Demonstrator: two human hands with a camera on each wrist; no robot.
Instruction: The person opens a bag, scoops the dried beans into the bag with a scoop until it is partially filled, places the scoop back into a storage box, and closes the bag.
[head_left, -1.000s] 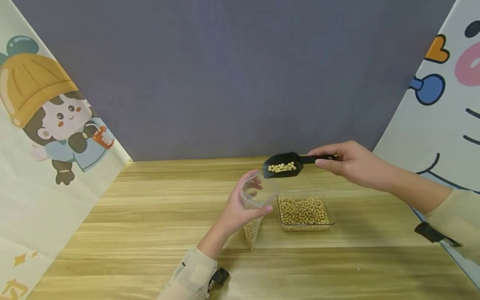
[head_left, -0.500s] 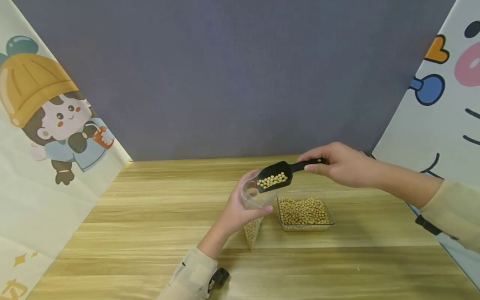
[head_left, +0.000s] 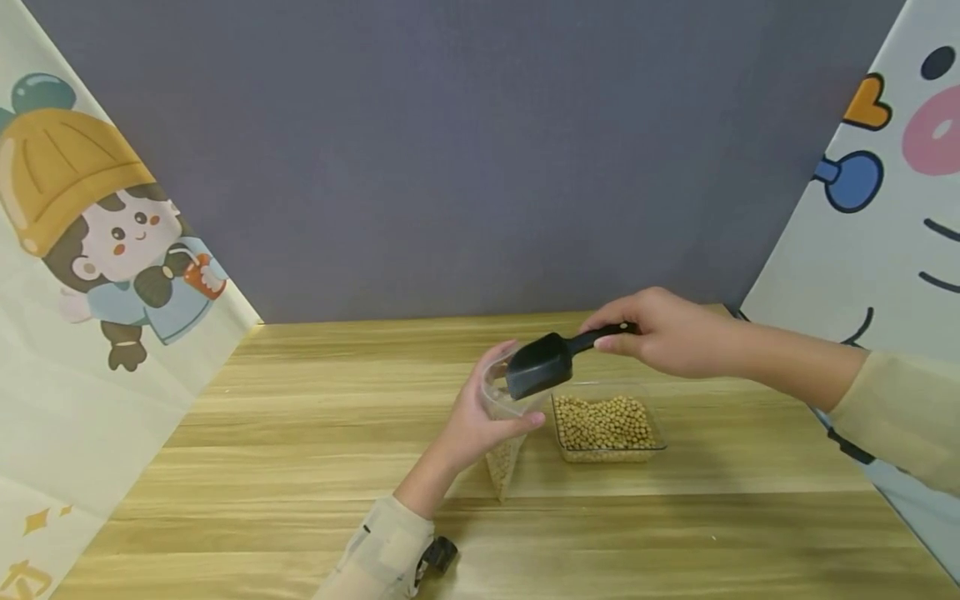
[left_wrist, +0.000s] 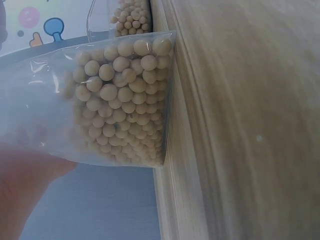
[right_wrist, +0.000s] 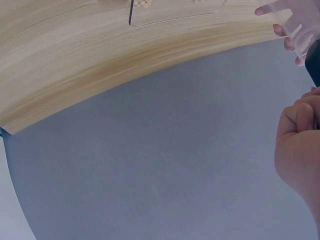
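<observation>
My left hand (head_left: 480,417) holds a clear plastic bag (left_wrist: 45,95) by its spread mouth, fingers and thumb curved round it. Soybeans (left_wrist: 120,105) fill the lower part of the bag, whose bottom end is down at the wooden table (head_left: 300,467). In my right hand (head_left: 667,333) is the handle of a black scoop (head_left: 540,367). The scoop is tipped left and down, its lip over the bag's opening, and no beans show in it. To the right of the bag stands a clear rectangular container (head_left: 611,455) of soybeans.
A grey panel (head_left: 480,167) rises along the table's back edge. Printed boards stand on both sides, a cartoon child (head_left: 142,233) on the left one and a blue shape (head_left: 855,182) on the right. Wood surface extends in front of the container.
My right hand has moved left and slightly down, bringing the scoop over the bag and tipping it. Beans seen in the scoop before are gone from it. The left hand stays in place.
</observation>
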